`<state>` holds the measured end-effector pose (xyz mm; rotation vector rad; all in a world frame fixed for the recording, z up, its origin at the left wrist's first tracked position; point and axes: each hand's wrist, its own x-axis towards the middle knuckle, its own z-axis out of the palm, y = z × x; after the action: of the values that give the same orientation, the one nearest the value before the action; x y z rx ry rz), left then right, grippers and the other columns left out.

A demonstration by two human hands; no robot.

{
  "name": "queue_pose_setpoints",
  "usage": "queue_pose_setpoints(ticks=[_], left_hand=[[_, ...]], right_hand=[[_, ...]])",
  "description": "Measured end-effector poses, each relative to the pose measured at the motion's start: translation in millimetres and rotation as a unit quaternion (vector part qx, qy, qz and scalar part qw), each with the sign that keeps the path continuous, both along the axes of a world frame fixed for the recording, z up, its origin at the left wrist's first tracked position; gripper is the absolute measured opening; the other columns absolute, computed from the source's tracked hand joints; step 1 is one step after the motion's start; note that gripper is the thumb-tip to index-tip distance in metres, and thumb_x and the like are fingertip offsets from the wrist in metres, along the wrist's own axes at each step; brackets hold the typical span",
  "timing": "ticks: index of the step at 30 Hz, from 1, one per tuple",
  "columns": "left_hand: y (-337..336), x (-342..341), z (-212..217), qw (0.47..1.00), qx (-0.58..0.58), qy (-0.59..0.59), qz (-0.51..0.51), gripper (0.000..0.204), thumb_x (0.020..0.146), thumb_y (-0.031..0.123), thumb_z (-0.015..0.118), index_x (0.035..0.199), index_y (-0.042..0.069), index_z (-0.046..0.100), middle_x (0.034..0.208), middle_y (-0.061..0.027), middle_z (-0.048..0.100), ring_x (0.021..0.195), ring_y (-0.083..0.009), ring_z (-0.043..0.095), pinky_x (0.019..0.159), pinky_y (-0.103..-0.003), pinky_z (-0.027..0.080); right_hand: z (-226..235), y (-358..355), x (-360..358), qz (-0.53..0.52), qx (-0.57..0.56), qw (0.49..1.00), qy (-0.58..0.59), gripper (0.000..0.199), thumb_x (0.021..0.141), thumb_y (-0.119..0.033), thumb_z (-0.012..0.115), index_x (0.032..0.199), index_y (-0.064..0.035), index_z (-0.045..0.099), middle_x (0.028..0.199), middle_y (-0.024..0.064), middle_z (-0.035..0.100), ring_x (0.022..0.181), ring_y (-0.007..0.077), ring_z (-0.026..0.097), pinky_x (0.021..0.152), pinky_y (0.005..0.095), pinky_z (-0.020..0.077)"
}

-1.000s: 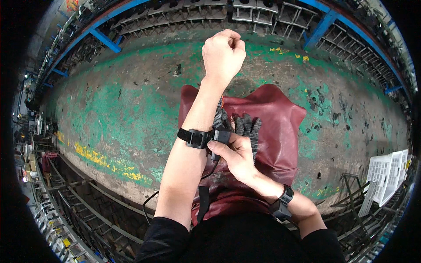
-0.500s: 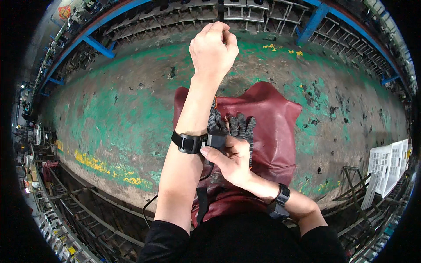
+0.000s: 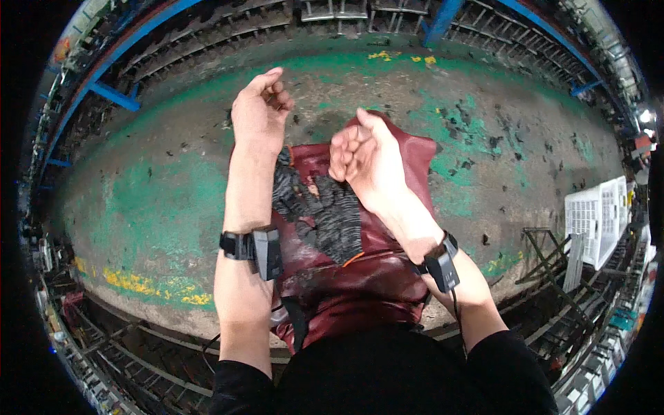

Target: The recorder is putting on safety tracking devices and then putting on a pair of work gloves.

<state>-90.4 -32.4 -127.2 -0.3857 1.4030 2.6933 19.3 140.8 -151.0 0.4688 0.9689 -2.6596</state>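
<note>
Left hand (image 3: pixel 261 114): fingers loosely curled, narrow, holding nothing; right hand (image 3: pixel 370 159): fingers half bent, thumb apart, also holding nothing. Grey knit gloves (image 3: pixel 335 225) with orange trim lying on dark red apron (image 3: pixel 413 153), between forearms, near right hand. Black box (image 3: pixel 268 254) strapped on left forearm, second black box (image 3: pixel 441 271) on right, cable (image 3: pixel 456 312) running from it. White crate (image 3: pixel 583 220) well apart, far right

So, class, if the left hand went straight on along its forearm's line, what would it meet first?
Probably the grey metal racks: the left hand points across the worn green floor towards them, though heights are hard to judge.
</note>
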Motion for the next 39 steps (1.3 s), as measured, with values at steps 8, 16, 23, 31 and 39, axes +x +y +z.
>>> queue_pose_setpoints(ticks=[8, 16, 23, 31, 39], left_hand=[[47.3, 116.0, -24.6, 0.931, -0.272, 0.126, -0.209, 0.012, 0.095, 0.003, 0.071, 0.105, -0.003, 0.075, 0.086, 0.0016, 0.070, 0.075, -0.0070, 0.061, 0.070, -0.023, 0.049], [76.4, 190.0, 11.9, 0.818, -0.346, 0.382, -0.257, 0.032, 0.084, 0.006, 0.087, 0.113, 0.001, 0.073, 0.091, -0.0082, 0.072, 0.080, -0.0160, 0.071, 0.071, -0.030, 0.059], [105.1, 211.9, 19.2, 0.887, -0.244, 0.287, -0.267, 0.070, 0.083, 0.016, 0.095, 0.139, -0.003, 0.056, 0.103, -0.0105, 0.073, 0.090, -0.0152, 0.071, 0.079, -0.030, 0.059], [129.9, 215.7, 28.5, 0.958, -0.128, 0.118, -0.230, 0.038, 0.095, -0.001, 0.080, 0.128, -0.004, 0.060, 0.112, -0.0077, 0.072, 0.097, -0.0100, 0.068, 0.079, -0.023, 0.055], [132.9, 211.3, 28.5, 0.919, -0.234, 0.212, -0.238, 0.034, 0.093, 0.003, 0.083, 0.121, -0.004, 0.066, 0.101, -0.0059, 0.076, 0.085, -0.0070, 0.068, 0.072, -0.022, 0.054]], right_hand=[[19.1, 56.4, -44.9, -0.188, -0.158, 0.968, 0.042, 0.051, 0.099, -0.055, 0.061, 0.093, -0.0042, 0.063, 0.071, 0.0074, 0.058, 0.058, 0.0224, 0.050, 0.065, 0.0413, 0.0418], [50.8, 67.2, -87.3, -0.365, 0.048, 0.907, 0.207, 0.046, 0.107, -0.040, 0.060, 0.082, -0.0018, 0.066, 0.064, 0.0068, 0.061, 0.047, 0.0134, 0.054, 0.043, 0.0275, 0.0392], [62.7, 63.8, -90.9, -0.467, 0.194, 0.812, 0.292, 0.040, 0.106, -0.028, 0.069, 0.076, -0.0029, 0.063, 0.065, -0.0007, 0.060, 0.053, 0.0085, 0.052, 0.049, 0.0261, 0.0385], [60.8, 86.2, -98.5, -0.530, 0.565, 0.397, 0.491, 0.023, 0.088, -0.006, 0.080, 0.074, -0.0033, 0.061, 0.064, 0.0085, 0.056, 0.049, 0.0247, 0.052, 0.046, 0.0367, 0.0398], [47.7, 66.0, -84.7, -0.425, 0.648, 0.370, 0.513, 0.030, 0.086, -0.016, 0.076, 0.071, -0.0101, 0.050, 0.072, 0.0071, 0.050, 0.063, 0.0269, 0.055, 0.060, 0.0414, 0.0425]])
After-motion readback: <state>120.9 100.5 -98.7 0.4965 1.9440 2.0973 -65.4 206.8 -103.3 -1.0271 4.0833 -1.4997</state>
